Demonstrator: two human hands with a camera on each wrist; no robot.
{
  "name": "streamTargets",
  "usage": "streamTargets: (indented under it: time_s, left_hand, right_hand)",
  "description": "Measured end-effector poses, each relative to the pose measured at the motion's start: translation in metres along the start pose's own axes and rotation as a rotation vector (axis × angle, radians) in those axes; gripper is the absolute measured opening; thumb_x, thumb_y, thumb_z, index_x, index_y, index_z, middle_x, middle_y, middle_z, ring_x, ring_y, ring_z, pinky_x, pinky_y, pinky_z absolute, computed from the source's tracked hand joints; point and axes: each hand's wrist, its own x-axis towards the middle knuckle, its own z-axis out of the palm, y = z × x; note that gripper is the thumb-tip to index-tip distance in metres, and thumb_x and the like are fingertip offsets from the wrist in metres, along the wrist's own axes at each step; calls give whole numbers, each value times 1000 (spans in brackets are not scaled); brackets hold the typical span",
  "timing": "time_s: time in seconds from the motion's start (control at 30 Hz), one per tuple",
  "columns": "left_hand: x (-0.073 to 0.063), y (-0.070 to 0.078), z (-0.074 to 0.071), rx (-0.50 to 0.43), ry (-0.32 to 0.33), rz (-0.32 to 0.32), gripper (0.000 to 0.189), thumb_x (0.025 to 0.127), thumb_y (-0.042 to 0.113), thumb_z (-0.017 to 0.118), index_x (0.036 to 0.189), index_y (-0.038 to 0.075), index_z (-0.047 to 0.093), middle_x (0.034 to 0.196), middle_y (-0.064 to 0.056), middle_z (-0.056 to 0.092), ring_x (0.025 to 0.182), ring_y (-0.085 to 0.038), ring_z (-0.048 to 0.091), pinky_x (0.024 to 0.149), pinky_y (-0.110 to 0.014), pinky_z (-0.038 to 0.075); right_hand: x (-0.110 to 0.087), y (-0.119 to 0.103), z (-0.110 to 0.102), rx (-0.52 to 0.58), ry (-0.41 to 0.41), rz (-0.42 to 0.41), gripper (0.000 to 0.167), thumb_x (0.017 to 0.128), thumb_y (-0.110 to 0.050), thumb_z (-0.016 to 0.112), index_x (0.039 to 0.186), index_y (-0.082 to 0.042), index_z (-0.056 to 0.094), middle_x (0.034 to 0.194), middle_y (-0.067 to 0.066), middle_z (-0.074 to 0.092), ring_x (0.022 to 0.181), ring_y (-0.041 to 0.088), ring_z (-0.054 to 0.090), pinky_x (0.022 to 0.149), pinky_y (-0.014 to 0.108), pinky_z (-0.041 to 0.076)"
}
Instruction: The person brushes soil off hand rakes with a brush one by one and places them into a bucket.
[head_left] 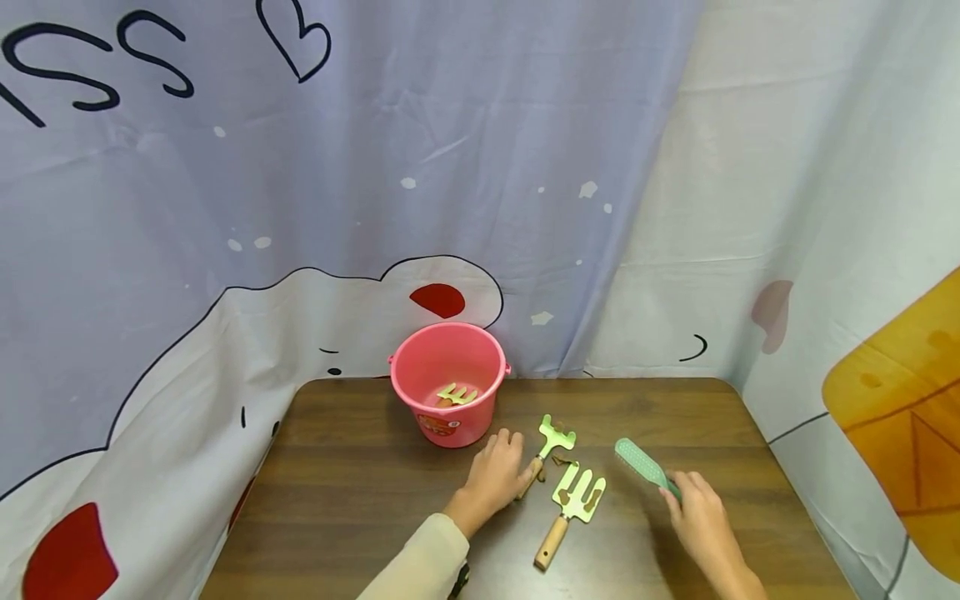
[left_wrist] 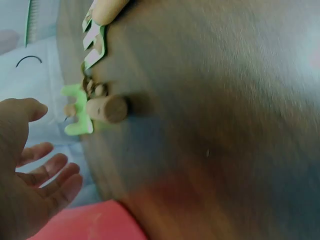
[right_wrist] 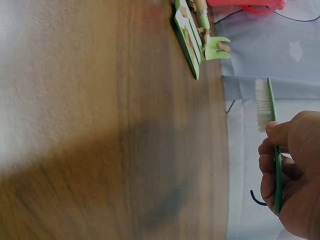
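My right hand [head_left: 699,518] grips a green brush [head_left: 640,460] by its handle, above the right part of the table. In the right wrist view its pale bristles [right_wrist: 263,106] face left. My left hand [head_left: 492,475] reaches beside the wooden handle of a small light-green garden tool [head_left: 555,437] with prongs. The left wrist view shows its fingers spread and apart from that tool. A light-green garden fork [head_left: 579,498] with a wooden handle lies between the hands, brown clumps on its prongs. Brown bits [left_wrist: 95,89] also lie by the small tool.
A pink bucket [head_left: 486,408] stands at the back of the brown wooden table [head_left: 337,500], left of the tools. Inside it lies another light-green fork [head_left: 459,395]. A printed curtain [head_left: 480,150] hangs right behind the table.
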Motion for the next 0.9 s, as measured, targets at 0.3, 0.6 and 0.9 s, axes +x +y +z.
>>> streamTargets:
  time_s: [0.3, 0.6, 0.9]
  left_hand:
    - [2, 21, 26, -55, -91, -56, 32, 91, 34, 76, 99, 8, 61, 93, -9, 59, 86, -25, 62, 69, -40, 57]
    - [10, 30, 40, -39, -110, -107, 28, 92, 29, 75, 102, 6, 61, 92, -10, 58, 84, -26, 62, 66, -41, 57]
    - [13, 28, 49, -32, -110, -109, 23, 91, 21, 75, 96, 6, 59, 87, -9, 56, 79, -27, 60, 64, -41, 55]
  right_hand:
    - [-8, -2, 10, -47, 57, 0, 28, 74, 6, 84, 99, 7, 71, 89, 19, 64, 77, 31, 59, 64, 47, 51]
    - [-10, 2, 11, -52, 59, 18, 29, 74, 6, 85, 99, 8, 71, 89, 21, 62, 77, 35, 58, 64, 50, 50]
    - [-7, 2, 11, -51, 41, 10, 29, 72, 4, 86, 97, 6, 72, 89, 20, 63, 76, 31, 57, 62, 42, 46]
